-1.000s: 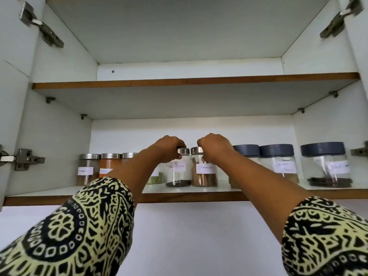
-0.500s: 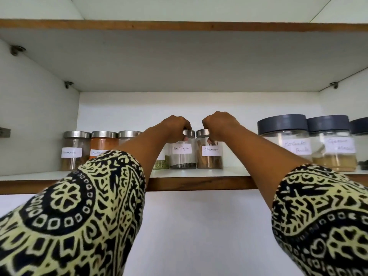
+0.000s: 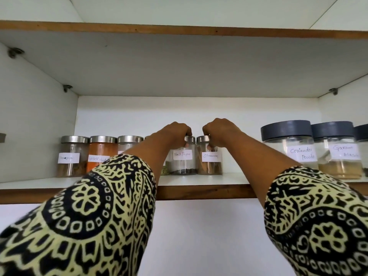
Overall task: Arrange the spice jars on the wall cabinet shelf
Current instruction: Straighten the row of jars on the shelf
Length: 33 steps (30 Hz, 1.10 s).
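At frame centre little has changed: our left hand [image 3: 175, 132] still grips, fingers curled, the Black Pepper jar [image 3: 182, 163], our right hand [image 3: 221, 130] the Cinnamon jar [image 3: 211, 166]; both seem nearly placed.

Green-spice jar [image 3: 164, 170] behind left forearm [image 3: 147, 148], rightmost jar [image 3: 362, 133] cropped

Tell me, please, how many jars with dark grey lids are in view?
3, at the right end of the shelf: the Coriander Powder jar, the Garam Masala jar beside it, and a third jar cut off by the frame's right edge. More may stand beyond it.
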Tool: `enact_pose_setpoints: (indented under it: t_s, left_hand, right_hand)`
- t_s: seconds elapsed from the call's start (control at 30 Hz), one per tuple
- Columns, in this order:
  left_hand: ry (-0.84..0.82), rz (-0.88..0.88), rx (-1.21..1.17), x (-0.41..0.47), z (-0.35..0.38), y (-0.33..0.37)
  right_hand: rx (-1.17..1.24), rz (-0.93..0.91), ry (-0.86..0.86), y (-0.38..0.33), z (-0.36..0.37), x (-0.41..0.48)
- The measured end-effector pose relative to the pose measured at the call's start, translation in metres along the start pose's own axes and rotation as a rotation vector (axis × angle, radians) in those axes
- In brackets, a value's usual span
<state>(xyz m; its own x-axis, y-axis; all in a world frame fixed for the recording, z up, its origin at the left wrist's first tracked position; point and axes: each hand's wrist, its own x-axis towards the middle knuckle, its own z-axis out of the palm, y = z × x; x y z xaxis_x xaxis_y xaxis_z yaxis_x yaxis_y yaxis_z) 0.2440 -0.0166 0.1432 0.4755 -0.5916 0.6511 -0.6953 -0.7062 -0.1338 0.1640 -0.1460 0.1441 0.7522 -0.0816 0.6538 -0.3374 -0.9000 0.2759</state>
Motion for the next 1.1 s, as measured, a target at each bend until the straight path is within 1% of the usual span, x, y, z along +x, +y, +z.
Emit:
enact_pose_setpoints:
  t_s: [0.13, 0.23, 0.33, 0.53, 0.6, 0.67, 0.8, 0.87, 1.0, 1.1]
  left_hand:
    - [-0.004, -0.014, 0.018, -0.004, 0.002, 0.002]
    - [-0.030, -0.063, 0.046, -0.012, 0.005, 0.006]
    - [-0.040, -0.088, -0.001, -0.024, -0.003, 0.013]
    - [0.102, -0.017, -0.118, -0.059, -0.044, 0.057]
    - [0.136, 0.024, -0.156, -0.068, -0.059, 0.083]
    - [0.153, 0.073, -0.180, -0.073, -0.074, 0.113]
    - [0.182, 0.146, -0.231, -0.075, -0.091, 0.171]
    - [0.168, 0.164, -0.222, -0.072, -0.094, 0.195]
    - [0.071, 0.132, -0.141, -0.061, -0.089, 0.225]
    - [-0.009, 0.082, -0.119, -0.052, -0.078, 0.237]
  right_hand:
    - [0.001, 0.011, -0.008, 0.000, 0.000, -0.003]
    - [0.020, 0.034, -0.031, -0.002, -0.002, -0.014]
    - [0.046, 0.043, -0.042, -0.006, -0.007, -0.030]
    - [-0.037, -0.010, 0.137, 0.002, -0.056, -0.085]
    - [-0.034, -0.008, 0.223, 0.018, -0.076, -0.106]
    - [0.004, 0.024, 0.253, 0.042, -0.092, -0.126]
    - [0.140, 0.111, 0.210, 0.096, -0.104, -0.156]
    - [0.183, 0.143, 0.183, 0.125, -0.103, -0.166]
    - [0.261, 0.171, 0.087, 0.172, -0.091, -0.173]
    - [0.297, 0.140, 0.000, 0.195, -0.079, -0.175]
